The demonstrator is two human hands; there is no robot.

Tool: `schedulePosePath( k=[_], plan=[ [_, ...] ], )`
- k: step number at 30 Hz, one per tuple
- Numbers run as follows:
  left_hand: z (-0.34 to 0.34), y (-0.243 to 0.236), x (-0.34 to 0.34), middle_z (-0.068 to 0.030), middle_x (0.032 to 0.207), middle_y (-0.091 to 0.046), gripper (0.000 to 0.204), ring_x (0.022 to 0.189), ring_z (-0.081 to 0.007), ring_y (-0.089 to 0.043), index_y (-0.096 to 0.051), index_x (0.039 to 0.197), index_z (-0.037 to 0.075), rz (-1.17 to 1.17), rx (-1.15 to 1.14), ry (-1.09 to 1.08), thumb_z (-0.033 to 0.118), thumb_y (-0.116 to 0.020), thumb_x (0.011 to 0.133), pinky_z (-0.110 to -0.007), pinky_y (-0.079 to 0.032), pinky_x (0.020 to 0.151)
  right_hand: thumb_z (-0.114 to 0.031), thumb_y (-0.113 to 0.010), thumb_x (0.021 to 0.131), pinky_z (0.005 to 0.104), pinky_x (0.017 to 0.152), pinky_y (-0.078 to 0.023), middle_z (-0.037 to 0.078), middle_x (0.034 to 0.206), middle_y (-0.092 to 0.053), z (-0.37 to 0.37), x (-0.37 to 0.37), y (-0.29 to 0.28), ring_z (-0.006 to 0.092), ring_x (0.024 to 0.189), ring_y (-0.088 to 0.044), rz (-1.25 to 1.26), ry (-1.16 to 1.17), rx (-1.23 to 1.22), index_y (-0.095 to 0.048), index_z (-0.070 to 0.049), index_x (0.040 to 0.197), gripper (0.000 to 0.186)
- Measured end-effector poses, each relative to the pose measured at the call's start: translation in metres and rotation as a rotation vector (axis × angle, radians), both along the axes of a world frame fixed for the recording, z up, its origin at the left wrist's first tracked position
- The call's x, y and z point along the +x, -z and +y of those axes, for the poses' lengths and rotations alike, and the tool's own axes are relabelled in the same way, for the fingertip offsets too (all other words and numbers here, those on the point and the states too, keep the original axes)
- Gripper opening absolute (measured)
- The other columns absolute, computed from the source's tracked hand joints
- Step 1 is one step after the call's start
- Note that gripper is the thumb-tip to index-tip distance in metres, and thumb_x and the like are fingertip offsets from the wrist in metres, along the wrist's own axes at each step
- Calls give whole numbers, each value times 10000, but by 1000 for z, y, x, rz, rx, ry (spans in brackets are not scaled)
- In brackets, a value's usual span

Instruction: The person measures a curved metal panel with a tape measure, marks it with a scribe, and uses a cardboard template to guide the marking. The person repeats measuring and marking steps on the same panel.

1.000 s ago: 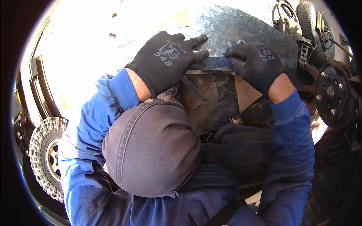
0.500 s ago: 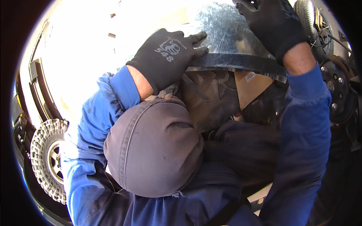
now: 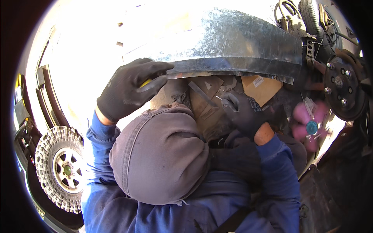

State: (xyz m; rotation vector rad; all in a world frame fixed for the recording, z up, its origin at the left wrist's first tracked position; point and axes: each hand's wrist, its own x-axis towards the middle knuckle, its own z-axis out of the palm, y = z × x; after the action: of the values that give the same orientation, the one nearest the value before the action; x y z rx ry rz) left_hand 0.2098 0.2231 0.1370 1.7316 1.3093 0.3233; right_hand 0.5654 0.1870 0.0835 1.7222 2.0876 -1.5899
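Observation:
My left hand, in a black glove, is lifted off beside the left end of a shiny sheet metal panel. Its thumb and fingers curl around a small yellow thing, mostly hidden by the glove. Below the panel's dark bent front edge, my gloved right hand is closed, with a thin pale tip sticking out at its fingers; the rest of that thing is hidden. Right by these fingers lie metal locking pliers. A flat metal strip lies left of them.
Brown cardboard lies beneath the panel's edge. To the right are a wheel hub with studs and a pink fan. A vehicle wheel stands at the left. A grey cap covers the middle of the view.
My right hand has come down from the panel's far right to beside the locking pliers. My left hand has come off the panel and shifted left, and its fingers are now curled.

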Motion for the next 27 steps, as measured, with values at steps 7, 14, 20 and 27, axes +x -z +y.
schedulePosePath(
  k=[7, 14, 20, 27],
  plan=[
    [-135, 89, -26, -131, 1129, -802, 253, 1008, -196, -745, -807, 1268, 16, 64, -532, -541, 146, -749, 1059, -359, -606, 882, -343, -634, 1057, 540, 983, -567, 224, 1199, -762, -7, -8, 22, 439, 1125, -735, -164, -201, -164, -725, -75, 1230, 332],
    [-199, 195, -31, -117, 1116, -781, 243, 967, -192, -716, -791, 1263, 9, 290, -624, -457, 158, -734, 1080, -355, -593, 866, -360, -609, 1047, 543, 1025, -560, 230, 1231, -760, -16, -7, 45, 440, 1170, -725, -310, -215, -211, -736, -77, 1247, 369],
    [-203, 213, -50, -106, 1104, -764, 238, 933, -188, -691, -778, 1258, 2, 414, -553, -486, 169, -722, 1098, -352, -582, 853, -373, -743, 1037, 458, 962, -596, 211, 1183, -784, 0, 1, 34, 349, 1093, -770, -90, -201, -161, -748, -36, 1305, 430],
    [-152, 160, -84, -100, 1220, -741, 414, 1067, -196, -687, -658, 1447, -7, -120, 54, -1316, 296, -647, 1166, -373, -583, 928, -100, -744, 1073, 278, 935, -563, 18, 1195, -746, 119, -5, 6, 89, 1059, -669, 270, 283, 65, -755, -40, 1344, 278]
  ],
)
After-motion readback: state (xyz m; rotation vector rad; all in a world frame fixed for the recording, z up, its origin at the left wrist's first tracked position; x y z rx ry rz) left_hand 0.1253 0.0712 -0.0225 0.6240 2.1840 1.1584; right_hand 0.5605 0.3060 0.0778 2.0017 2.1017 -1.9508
